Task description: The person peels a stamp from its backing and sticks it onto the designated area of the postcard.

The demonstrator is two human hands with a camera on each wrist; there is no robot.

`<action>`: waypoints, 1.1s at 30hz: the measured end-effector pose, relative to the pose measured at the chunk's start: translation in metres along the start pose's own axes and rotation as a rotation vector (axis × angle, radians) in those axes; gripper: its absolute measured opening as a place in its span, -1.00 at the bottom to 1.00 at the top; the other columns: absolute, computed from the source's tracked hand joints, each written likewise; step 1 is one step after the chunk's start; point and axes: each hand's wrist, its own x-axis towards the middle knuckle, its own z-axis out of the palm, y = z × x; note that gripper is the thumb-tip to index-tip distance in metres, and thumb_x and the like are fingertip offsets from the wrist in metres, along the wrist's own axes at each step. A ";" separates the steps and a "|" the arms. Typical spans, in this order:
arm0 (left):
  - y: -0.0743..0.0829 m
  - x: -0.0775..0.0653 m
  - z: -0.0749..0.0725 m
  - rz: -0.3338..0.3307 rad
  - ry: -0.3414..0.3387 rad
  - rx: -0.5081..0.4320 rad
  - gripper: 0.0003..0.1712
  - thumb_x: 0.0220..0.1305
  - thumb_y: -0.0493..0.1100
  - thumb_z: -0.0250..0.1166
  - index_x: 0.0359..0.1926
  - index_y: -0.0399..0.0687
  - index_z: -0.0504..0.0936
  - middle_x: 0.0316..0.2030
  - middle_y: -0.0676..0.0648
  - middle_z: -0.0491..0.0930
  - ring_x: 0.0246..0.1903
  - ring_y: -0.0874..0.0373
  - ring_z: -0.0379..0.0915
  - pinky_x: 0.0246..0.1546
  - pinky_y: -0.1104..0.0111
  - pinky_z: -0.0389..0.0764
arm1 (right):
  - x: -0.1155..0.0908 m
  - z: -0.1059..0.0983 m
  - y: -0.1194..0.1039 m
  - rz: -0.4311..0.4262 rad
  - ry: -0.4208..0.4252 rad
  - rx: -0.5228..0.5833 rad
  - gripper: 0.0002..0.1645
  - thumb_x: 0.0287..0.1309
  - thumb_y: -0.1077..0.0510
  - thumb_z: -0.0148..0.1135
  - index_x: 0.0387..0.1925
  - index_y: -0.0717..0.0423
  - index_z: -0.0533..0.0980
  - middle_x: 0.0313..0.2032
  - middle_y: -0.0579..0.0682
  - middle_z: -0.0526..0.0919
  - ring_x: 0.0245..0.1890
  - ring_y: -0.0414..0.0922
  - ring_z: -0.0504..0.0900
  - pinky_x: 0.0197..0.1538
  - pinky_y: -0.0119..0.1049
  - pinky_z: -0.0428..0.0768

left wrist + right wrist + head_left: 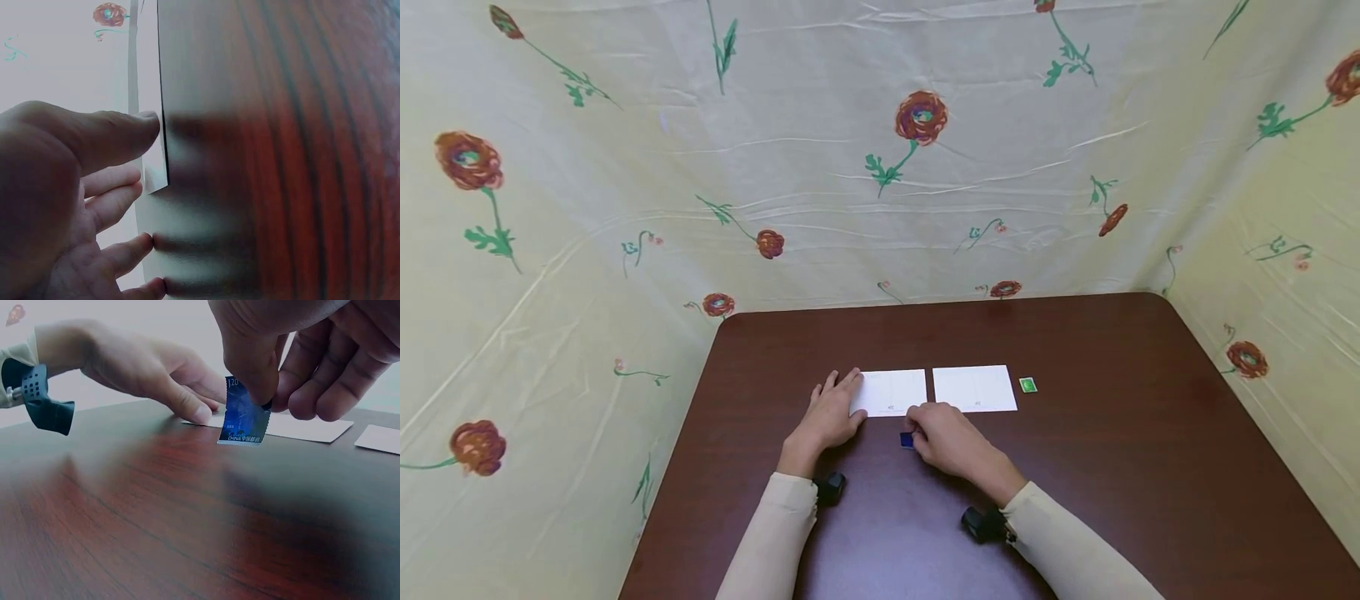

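Observation:
Between thumb and fingers, my right hand [953,439] pinches a blue postage stamp [240,422] marked "1.20" and "CHINA". In the head view the stamp [907,440] shows just below the near edge of the left white card [891,392]. My left hand [827,418] rests on that card's left end with fingers extended. In the left wrist view the thumb lies at the near edge of the card [150,81]. A second white card [974,388] lies flat to the right. Beside it is a green stamp [1027,385].
The dark brown wooden table [1112,467] has rounded far corners. A pale curtain [820,150] printed with red flowers hangs behind it and along both sides. Black wrist cameras [983,525] sit on both wrists, below cream sleeves.

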 end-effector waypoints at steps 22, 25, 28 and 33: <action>0.023 -0.016 -0.018 0.171 0.147 -0.097 -0.39 0.32 -0.09 0.32 0.35 -0.17 0.48 0.34 -0.14 0.48 0.40 -0.07 0.31 0.37 0.02 0.35 | 0.007 -0.017 -0.003 0.017 0.022 0.023 -0.92 0.16 0.23 0.30 -0.36 -0.02 0.66 -0.48 -0.24 0.64 -0.51 -0.33 0.50 -0.33 -0.42 0.55; 0.032 -0.018 -0.020 0.243 0.159 -0.123 -0.47 0.31 -0.11 0.33 0.27 -0.17 0.55 0.23 -0.12 0.58 0.26 0.01 0.49 0.29 0.12 0.47 | 0.007 -0.018 -0.003 0.007 0.039 0.022 -0.91 0.15 0.25 0.32 -0.36 -0.01 0.65 -0.49 -0.24 0.63 -0.52 -0.33 0.49 -0.34 -0.42 0.54; 0.039 -0.020 -0.018 0.298 0.165 -0.140 -0.53 0.29 -0.13 0.34 0.20 -0.17 0.61 0.14 -0.09 0.65 0.15 0.07 0.59 0.20 0.19 0.55 | 0.008 -0.021 -0.003 -0.001 0.061 0.029 -0.91 0.13 0.25 0.35 -0.36 -0.01 0.65 -0.49 -0.24 0.63 -0.53 -0.33 0.48 -0.37 -0.43 0.52; 0.047 -0.021 -0.014 0.346 0.182 -0.127 -0.64 0.25 -0.17 0.37 0.06 -0.15 0.69 -0.02 -0.05 0.73 -0.01 0.10 0.67 0.07 0.23 0.63 | 0.007 -0.024 -0.006 0.018 0.069 0.034 -0.92 0.13 0.23 0.37 -0.35 -0.03 0.66 -0.49 -0.25 0.63 -0.53 -0.34 0.47 -0.37 -0.45 0.50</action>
